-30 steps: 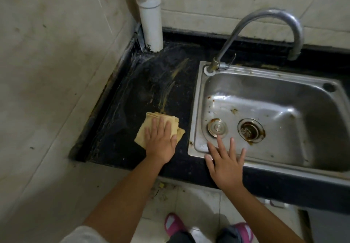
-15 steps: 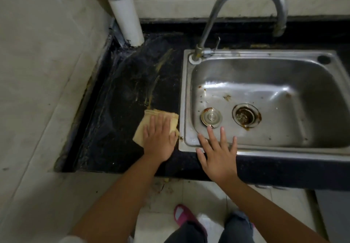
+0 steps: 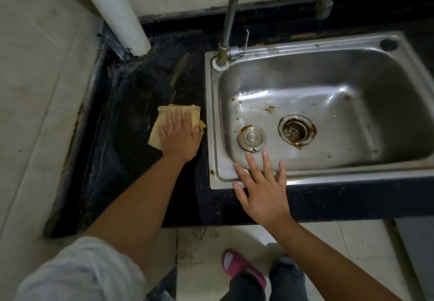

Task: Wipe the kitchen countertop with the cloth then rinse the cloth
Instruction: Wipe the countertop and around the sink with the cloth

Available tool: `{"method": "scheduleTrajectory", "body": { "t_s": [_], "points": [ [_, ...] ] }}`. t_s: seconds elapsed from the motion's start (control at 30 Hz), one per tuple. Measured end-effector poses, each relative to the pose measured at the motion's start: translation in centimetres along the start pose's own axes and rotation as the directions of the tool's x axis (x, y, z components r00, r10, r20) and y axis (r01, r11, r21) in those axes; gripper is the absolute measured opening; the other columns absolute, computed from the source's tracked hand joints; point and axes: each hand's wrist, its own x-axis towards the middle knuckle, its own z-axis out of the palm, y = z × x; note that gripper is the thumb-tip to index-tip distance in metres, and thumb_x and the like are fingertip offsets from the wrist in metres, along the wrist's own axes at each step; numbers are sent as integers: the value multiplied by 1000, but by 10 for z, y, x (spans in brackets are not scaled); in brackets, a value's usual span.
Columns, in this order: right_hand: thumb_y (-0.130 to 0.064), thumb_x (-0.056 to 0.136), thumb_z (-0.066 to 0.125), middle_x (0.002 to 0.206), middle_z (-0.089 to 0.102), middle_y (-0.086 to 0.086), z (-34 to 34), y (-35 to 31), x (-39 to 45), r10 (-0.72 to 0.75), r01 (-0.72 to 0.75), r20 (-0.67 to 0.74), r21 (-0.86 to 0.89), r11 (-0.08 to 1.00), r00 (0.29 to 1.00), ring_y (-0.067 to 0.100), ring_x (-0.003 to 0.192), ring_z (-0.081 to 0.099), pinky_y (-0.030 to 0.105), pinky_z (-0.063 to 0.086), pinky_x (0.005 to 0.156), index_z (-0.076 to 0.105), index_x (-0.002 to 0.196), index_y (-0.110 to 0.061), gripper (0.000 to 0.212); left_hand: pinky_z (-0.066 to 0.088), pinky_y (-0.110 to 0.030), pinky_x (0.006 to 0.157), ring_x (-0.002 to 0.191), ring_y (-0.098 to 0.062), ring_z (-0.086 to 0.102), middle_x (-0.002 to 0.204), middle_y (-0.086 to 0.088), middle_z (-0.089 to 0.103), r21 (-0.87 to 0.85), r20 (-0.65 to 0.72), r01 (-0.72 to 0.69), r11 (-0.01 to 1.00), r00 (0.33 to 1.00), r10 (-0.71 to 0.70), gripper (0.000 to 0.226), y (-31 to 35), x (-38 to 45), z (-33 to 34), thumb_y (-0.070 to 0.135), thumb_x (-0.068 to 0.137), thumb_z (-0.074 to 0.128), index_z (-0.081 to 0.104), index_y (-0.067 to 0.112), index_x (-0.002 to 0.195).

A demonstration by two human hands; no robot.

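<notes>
Head view showed my left hand [image 3: 179,136] flat on the folded yellow cloth [image 3: 175,119], which lay on the dark counter [image 3: 131,113] just left of the sink [image 3: 212,117]. Its fingers were straight and spread, pressing down rather than pinching; nothing was curled round the fabric. My right hand [image 3: 263,188] rested with open, splayed fingers on the sink's front rim, holding nothing (a brace, I judged, not a grip).

To wipe well from there, I reckoned the palm should keep even weight across the whole cloth and push away from the sink's front edge toward the brownish streaks [image 3: 179,68] near the tap base [image 3: 222,59], in overlapping strokes. A flat hand can slide off a folded rag, so hooking the fingertips over its far edge seemed wise. Grime also looked heavy round the white pipe [image 3: 119,19] at the back corner, left of the tap, and that would want a corner of the cloth worked in. Rinsing had not begun; the spout [image 3: 325,7] hung over the sink, with no water visible.
</notes>
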Motion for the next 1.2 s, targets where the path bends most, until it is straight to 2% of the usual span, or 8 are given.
{"method": "scheduleTrajectory", "body": {
  "t_s": [0.2, 0.33, 0.47, 0.6, 0.73, 0.87, 1.03, 1.2],
  "points": [
    [-50, 96, 1, 132, 56, 9, -7, 1, 6, 27, -27, 10, -12, 1000, 1000, 30, 130, 32, 53, 16, 102, 61, 120, -26, 69, -5, -43, 113, 143, -25, -6, 155, -8, -8, 40, 8, 4, 999, 1000, -4, 57, -19, -65, 20, 40, 96, 8, -2, 15, 147],
    [-45, 96, 19, 129, 57, 15, -18, -3, -4, -81, 87, -127, 45, 995, 989, 31, 126, 32, 61, 32, 98, 59, 118, -19, 52, -5, -43, 113, 143, -25, -6, 156, -7, -6, 41, 5, 46, 998, 999, -46, 86, -30, -111, 29, 52, 70, -15, -1, 16, 147],
    [-34, 86, 37, 113, 66, 11, -18, -15, -38, -115, 138, -193, 111, 984, 975, 24, 116, 40, 45, 52, 80, 70, 101, -13, 42, -4, -43, 113, 143, -25, -5, 156, -7, -5, 48, 16, 50, 998, 999, -51, 97, -33, -134, 35, 50, 58, -21, -1, 17, 147],
    [-31, 99, 18, 110, 68, 12, -10, -17, -41, -90, 127, -238, 145, 981, 967, 22, 113, 44, 41, 35, 88, 72, 97, -11, 57, -2, -45, 113, 143, -27, -2, 156, -8, 0, 16, -30, 45, 999, 999, -45, 95, -30, -132, 31, 51, 61, -17, 5, 17, 147],
    [-27, 84, 42, 113, 67, 13, -4, -21, -31, -132, 161, -334, 62, 985, 934, 23, 115, 44, 51, 25, 101, 70, 102, -8, 38, -3, -45, 113, 143, -27, -3, 156, -9, -1, 45, -45, 59, 997, 997, -56, 92, -35, -122, 24, 51, 64, -16, 4, 17, 147],
    [-26, 83, 43, 120, 64, 14, 3, -22, -38, -152, 180, -338, 55, 982, 929, 24, 117, 44, 48, 26, 103, 60, 113, -8, 39, -4, -44, 113, 142, -26, -9, 155, -9, -9, 92, 5, 61, 994, 998, -62, 62, -38, -111, 24, 45, 93, 4, -4, 16, 147],
    [-27, 82, 44, 117, 66, 12, 5, -19, -43, -156, 166, -341, -2, 986, 927, 28, 113, 56, 48, 30, 101, 65, 111, -9, 40, -5, -44, 113, 142, -25, -10, 155, -7, -11, 84, 21, 30, 996, 999, -31, 58, -28, -82, 14, 38, 98, 20, -4, 16, 147],
    [-26, 82, 44, 116, 66, 12, 3, -24, -24, -165, 174, -368, -8, 985, 915, 25, 115, 45, 49, 29, 100, 67, 108, -8, 40, -4, -45, 113, 142, -26, -5, 156, -7, -4, 20, -72, 25, 1000, 997, -23, 57, -20, -27, -9, 36, 98, 25, 3, 16, 147]
  ]
}}
